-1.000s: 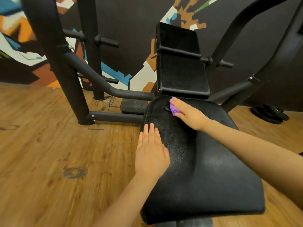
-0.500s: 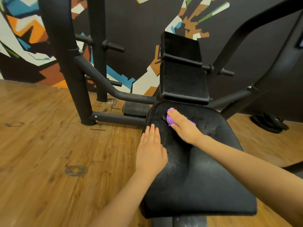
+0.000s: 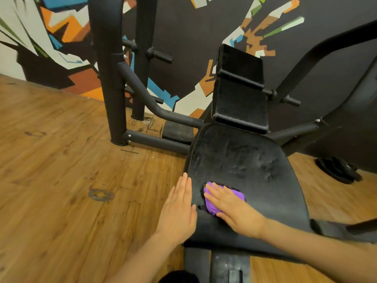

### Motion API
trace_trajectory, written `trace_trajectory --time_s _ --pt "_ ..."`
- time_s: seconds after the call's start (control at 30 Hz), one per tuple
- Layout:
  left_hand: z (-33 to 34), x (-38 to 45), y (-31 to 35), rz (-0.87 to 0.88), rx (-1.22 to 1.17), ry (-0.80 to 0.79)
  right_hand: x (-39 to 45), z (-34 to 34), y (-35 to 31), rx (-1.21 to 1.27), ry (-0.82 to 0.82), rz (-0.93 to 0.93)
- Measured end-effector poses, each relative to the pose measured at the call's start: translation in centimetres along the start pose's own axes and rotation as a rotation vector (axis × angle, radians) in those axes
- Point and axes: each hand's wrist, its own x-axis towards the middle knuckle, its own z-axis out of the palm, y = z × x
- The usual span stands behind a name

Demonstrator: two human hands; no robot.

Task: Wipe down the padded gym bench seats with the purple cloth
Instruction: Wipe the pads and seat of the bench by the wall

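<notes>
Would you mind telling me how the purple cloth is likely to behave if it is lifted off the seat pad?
The purple cloth looks bunched and squashed under the right hand, so it is probably soft and floppy and would droop when lifted. It seems small and thin, hence likely light. Pushed across the textured seat pad, it should slide rather than roll.

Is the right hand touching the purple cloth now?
Touching. The head view shows the right hand lying flat on the purple cloth, pressing it onto the seat.
</notes>
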Motion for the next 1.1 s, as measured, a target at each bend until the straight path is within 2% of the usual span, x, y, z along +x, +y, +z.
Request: trace_trajectory --time_s 0.07,0.13,0.27,0.5,0.57,0.67,0.77,1.0,1.1 --pt "0.5 0.2 -0.2 0.028 -0.023 0.032 -1.6 1.5 -1.4 -0.168 -0.02 -0.096" --pt "0.7 0.2 -0.3 0.059 -0.014 0.091 -2.8 2.9 -2.4 -0.217 -0.037 -0.149" --pt "1.4 0.0 -0.6 0.057 -0.06 0.166 -3.1 3.3 -2.3 -0.238 0.028 -0.203" --pt "1.5 0.2 -0.7 0.054 -0.064 0.166 -1.5 1.5 0.7 -0.112 -0.047 -0.33" --pt "1.4 0.2 -0.6 0.038 -0.069 0.121 0.4 0.1 2.5 0.058 -0.001 -0.216" --pt "1.1 0.2 -0.4 0.023 0.004 0.127 5.3 -2.5 6.6 0.309 0.133 0.115" --pt "1.0 0.3 -0.6 0.014 0.087 0.136 10.3 -4.6 10.1 0.36 0.185 0.296" --pt "1.5 0.4 -0.8 0.053 0.107 0.191 15.3 -5.5 11.7 0.405 0.348 0.525" --pt "1.5 0.4 -0.7 0.052 0.076 0.191 14.5 -5.3 10.2 0.356 0.317 0.43"
